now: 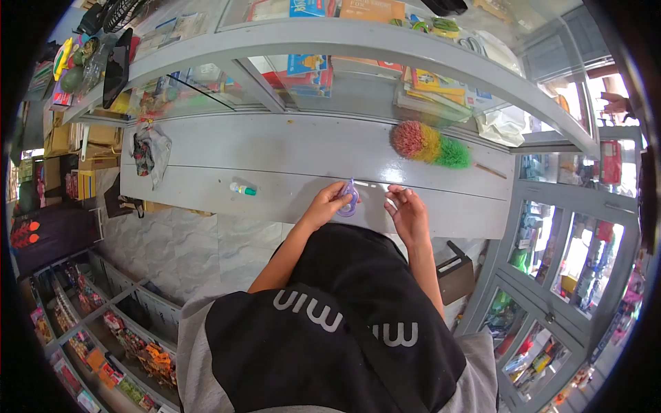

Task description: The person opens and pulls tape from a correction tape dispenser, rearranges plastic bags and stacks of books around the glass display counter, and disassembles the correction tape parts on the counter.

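Note:
My left hand (326, 205) is closed around a purple, see-through correction tape dispenser (349, 201), held with its narrow tip upward above the grey bench. From near that tip, a thin white strip of tape (366, 184) runs toward my right hand (409, 209). The right fingers are curled, with thumb and index fingertips close to the strip's far end; their exact contact is too small to see clearly. Left of both hands, a small white bottle with a green cap (243, 188) lies on its side on the bench.
The grey bench (227, 148) carries a multicoloured duster (430, 145) at right and a plastic bag (151, 153) at left. Behind it rises a glass display case (289, 43) holding books. Cabinets with glass doors (551, 227) stand at right, and shelves of goods (117, 323) at lower left.

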`<state>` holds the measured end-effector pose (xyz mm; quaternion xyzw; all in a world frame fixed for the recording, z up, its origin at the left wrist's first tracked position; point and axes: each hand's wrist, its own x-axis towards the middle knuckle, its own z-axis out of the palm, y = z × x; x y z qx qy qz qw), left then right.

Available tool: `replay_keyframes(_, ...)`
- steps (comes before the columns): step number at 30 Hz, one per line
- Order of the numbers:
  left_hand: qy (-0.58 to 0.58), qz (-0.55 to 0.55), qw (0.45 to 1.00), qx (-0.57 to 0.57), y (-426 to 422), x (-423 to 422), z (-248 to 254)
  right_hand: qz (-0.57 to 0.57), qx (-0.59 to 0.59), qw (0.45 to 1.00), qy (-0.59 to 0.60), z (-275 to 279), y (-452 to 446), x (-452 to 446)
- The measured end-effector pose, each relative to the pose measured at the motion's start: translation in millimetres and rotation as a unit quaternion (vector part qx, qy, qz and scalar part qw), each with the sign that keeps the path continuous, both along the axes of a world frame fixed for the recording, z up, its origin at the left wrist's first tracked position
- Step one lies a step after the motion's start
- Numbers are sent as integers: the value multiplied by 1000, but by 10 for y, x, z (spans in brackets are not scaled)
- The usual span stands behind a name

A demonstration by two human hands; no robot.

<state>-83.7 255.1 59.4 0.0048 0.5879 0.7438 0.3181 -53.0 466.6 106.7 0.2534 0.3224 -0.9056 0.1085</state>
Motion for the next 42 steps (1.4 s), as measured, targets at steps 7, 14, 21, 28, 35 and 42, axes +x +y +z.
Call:
replay_keyframes(7,151,-77,976,-140,-490,-178,233,-58,-87,994,37,26,-302,-213)
replay_keyframes(14,295,-116,929,-193,-807,-326,516,-111,-2,992,51,247,-740,-306)
replay_keyframes(21,336,-124,909,-212,-1062,-311,563,-98,5,993,70,302,-973,-338)
replay_keyframes(28,356,-132,899,-220,-1173,-380,544,-116,34,989,86,400,-1157,-369)
replay_keyframes(35,341,-147,902,-220,-1174,-322,400,-129,44,986,100,291,-1117,-318)
replay_keyframes(42,242,-188,934,-185,-1246,-280,241,-160,9,984,74,-17,-1094,-306)
